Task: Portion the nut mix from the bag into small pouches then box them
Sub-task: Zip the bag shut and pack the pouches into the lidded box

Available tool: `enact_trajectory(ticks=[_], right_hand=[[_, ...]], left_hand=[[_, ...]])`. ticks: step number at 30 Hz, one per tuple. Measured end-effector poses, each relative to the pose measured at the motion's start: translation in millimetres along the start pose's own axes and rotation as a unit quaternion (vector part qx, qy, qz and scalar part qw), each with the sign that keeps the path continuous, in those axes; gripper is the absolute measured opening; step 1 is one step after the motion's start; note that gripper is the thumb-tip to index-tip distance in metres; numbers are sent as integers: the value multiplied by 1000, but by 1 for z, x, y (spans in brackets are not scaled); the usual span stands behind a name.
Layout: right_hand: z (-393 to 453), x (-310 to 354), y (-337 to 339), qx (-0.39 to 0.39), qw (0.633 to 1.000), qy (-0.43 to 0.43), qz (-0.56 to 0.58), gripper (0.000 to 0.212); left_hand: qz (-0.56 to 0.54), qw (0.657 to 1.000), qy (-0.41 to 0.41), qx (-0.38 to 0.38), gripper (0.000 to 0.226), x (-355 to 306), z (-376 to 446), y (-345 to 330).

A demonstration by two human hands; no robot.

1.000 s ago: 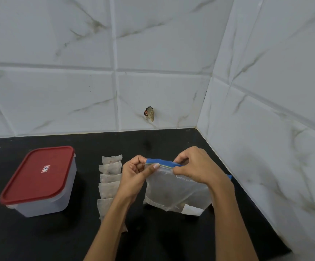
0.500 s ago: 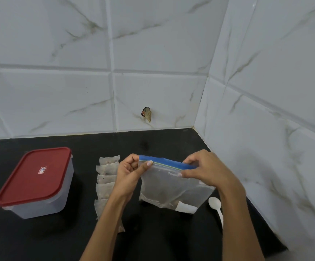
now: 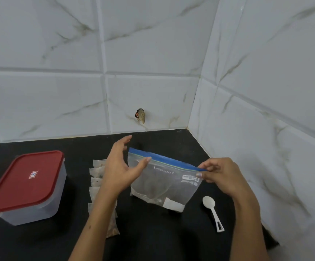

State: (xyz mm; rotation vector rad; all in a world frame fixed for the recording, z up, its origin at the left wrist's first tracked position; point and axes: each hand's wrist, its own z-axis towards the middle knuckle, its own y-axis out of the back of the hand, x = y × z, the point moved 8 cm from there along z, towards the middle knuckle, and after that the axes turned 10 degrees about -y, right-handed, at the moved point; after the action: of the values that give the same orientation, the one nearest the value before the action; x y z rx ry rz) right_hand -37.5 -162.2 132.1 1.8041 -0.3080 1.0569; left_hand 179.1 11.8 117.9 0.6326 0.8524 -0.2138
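my right hand pinching bag zip corner to steady it, left hand spread wide, thumb on seal, ready to peel.

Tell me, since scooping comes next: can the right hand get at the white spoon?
Probably not yet: the right hand is pinching the zip bag. The spoon lies uncovered just below it.

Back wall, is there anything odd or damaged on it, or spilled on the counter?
Yes: low on the back wall, just above the black counter, a small ragged hole breaks the tile, with something brownish and red showing in it. No spill shows on the counter.
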Motion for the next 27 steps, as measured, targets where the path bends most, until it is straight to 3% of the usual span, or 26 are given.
enact_trajectory(ticks=[3, 5, 7, 9, 11, 18, 27], right_hand=[[-1, 1, -7, 15, 1000, 21, 10, 17], [-2, 1, -8, 11, 999, 33, 11, 20], [-3, -1, -6, -5, 999, 40, 15, 22], [-5, -6, -6, -13, 999, 38, 30, 21], [-7, -10, -8, -12, 999, 31, 42, 20], [-6, -14, -19, -5, 999, 30, 30, 13], [-2, -13, -24, -45, 998, 52, 17, 15]], left_hand=[[87, 985, -125, 85, 73, -55, 14, -19], [170, 947, -187, 199, 64, -83, 17, -53], [224, 905, -194, 305, 51, -92, 16, -84], [225, 886, -177, 365, 32, -93, 14, -102], [210, 886, -154, 384, 21, -91, 14, -108], [215, 882, -134, 397, 16, -83, 12, -112], [220, 883, -171, 379, 9, -87, 12, -110]])
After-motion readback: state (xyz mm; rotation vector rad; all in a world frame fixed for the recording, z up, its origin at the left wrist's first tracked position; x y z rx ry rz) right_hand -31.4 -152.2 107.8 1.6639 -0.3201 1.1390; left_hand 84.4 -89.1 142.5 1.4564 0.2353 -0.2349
